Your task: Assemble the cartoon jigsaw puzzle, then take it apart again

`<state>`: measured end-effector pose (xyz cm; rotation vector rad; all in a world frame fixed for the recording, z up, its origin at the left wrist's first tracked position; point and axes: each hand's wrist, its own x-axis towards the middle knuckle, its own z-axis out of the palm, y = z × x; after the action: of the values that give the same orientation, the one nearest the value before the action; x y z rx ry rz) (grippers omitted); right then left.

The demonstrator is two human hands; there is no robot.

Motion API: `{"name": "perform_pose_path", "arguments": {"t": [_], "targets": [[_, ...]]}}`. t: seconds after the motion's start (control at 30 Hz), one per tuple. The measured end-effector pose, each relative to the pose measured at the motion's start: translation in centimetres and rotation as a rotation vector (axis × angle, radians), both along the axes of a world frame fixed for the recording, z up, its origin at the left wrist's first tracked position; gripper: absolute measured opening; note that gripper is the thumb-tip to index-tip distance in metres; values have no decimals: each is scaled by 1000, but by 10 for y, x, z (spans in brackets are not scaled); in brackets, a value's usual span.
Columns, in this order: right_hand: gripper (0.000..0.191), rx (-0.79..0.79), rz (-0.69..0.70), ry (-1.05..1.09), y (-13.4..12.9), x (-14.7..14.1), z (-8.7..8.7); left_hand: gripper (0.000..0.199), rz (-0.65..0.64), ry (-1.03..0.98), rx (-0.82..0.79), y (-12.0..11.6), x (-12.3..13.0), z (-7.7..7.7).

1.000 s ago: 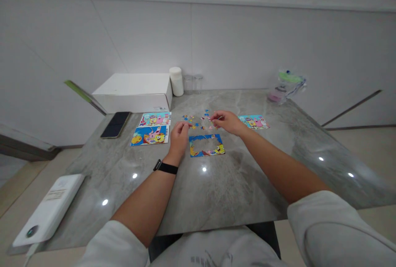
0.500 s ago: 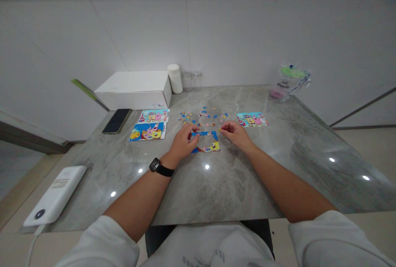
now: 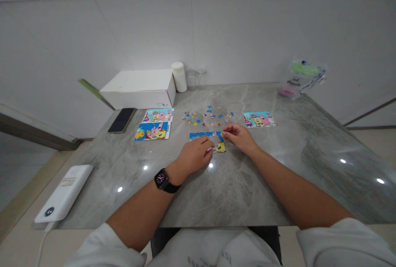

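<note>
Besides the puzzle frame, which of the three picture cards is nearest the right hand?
The lone turquoise card, just beyond the right hand. The deeper-blue card and the second turquoise card lie together, left of the loose puzzle pieces.

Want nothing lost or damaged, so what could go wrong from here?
The left hand lies over the jigsaw frame, so a bump might shift it. The right hand could brush and scatter the loose jigsaw pieces just beyond. A tug on the hanging cable might pull the white device, at the edge, off the table.
</note>
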<state>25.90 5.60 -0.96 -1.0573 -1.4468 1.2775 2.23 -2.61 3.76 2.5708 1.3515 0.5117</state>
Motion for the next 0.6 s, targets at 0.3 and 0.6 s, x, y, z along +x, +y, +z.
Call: {"name": "perform_pose_path", "arguments": {"t": [0.3, 0.6], "targets": [[38, -32, 145, 14, -13, -9, 4, 14, 168, -253, 24, 10, 1, -14], [35, 27, 198, -67, -22, -17, 0, 13, 126, -413, -51, 18, 3, -17]]}}
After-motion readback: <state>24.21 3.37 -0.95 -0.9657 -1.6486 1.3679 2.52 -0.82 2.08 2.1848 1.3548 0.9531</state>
